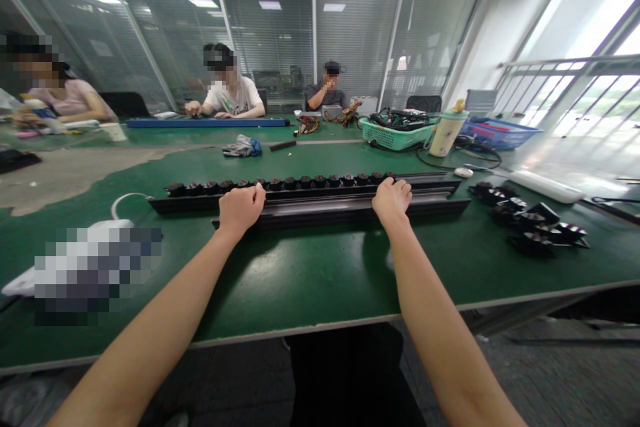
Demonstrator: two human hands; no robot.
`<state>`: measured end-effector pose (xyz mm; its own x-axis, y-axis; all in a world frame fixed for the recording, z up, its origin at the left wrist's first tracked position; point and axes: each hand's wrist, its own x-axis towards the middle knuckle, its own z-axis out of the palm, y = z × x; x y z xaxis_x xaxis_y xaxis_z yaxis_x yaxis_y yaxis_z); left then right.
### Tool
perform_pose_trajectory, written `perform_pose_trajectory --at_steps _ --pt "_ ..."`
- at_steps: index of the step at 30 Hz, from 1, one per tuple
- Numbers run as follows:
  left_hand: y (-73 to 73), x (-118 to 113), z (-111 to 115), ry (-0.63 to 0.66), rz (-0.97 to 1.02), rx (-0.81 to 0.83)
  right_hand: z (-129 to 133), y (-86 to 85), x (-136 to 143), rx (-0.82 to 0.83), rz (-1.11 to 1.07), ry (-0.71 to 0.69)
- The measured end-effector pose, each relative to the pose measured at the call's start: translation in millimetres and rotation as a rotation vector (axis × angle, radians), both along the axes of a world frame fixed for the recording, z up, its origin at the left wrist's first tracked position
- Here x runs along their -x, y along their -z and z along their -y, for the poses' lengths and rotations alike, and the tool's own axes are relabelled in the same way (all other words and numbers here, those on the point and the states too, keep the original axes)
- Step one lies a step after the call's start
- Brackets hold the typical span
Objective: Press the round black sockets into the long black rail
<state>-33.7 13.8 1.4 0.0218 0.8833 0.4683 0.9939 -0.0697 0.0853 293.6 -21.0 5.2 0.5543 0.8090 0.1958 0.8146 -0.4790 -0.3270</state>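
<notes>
Across the centre of the frame, the left hand [240,208] and the right hand [393,200] are sitting well apart, each closing over the near black rail [320,209], which is lying on the green table [300,280]. The fingers are reaching close to the row of small black parts [305,182] just behind, so an uneven push or turn could be knocking some crooked, and a loose grip could be letting the rail slip.
</notes>
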Motion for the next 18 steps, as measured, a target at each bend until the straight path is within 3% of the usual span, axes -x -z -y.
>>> perform_pose_trajectory --at_steps 18 --pt "-1.0 1.6 0.3 0.003 0.004 0.013 3.1 -4.4 6.0 -0.017 -0.049 0.116"
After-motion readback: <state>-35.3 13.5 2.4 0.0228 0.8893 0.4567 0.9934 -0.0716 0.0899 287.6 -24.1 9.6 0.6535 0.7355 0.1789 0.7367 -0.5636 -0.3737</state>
